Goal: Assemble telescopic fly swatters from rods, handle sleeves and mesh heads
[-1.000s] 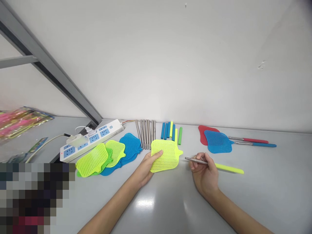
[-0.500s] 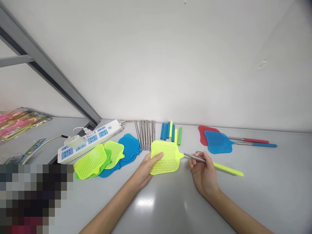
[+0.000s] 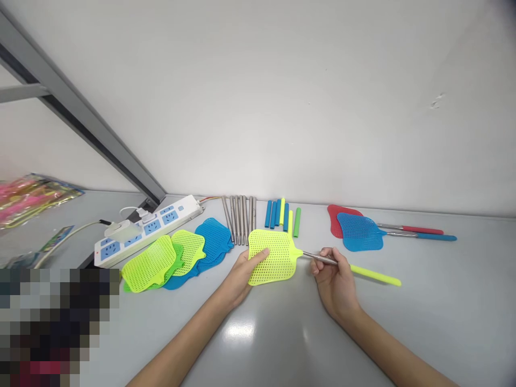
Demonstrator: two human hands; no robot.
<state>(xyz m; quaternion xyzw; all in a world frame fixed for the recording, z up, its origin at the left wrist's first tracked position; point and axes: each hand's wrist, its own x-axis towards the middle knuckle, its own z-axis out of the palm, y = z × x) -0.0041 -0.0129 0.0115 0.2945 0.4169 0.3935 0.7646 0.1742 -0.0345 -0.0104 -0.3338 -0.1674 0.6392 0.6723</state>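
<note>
My left hand (image 3: pixel 244 271) grips a yellow fly swatter head (image 3: pixel 274 258) by its left edge, thumb on top of the mesh. Its narrow neck points right and meets the tip of a metal rod (image 3: pixel 310 255). Between the thumb and fingers of my right hand (image 3: pixel 334 279) is that rod, which carries a yellow grip sleeve (image 3: pixel 377 275) at its far end. Whether the tip sits inside the neck or only touches it, I cannot tell. Both hands are just above the grey table, and the left fingers are partly hidden under the mesh.
Yellow, green and blue swatter heads (image 3: pixel 149 263) overlap at the left, beside a white power strip (image 3: pixel 187 209). Several metal rods (image 3: pixel 242 220) and coloured sleeves (image 3: pixel 267 214) lie near the wall. A red swatter (image 3: pixel 336 220) and a blue swatter (image 3: pixel 358 232) lie at the right.
The rod's tip and the yellow head's neck have come together; a small gap showed between them before. Both hands keep their holds.
</note>
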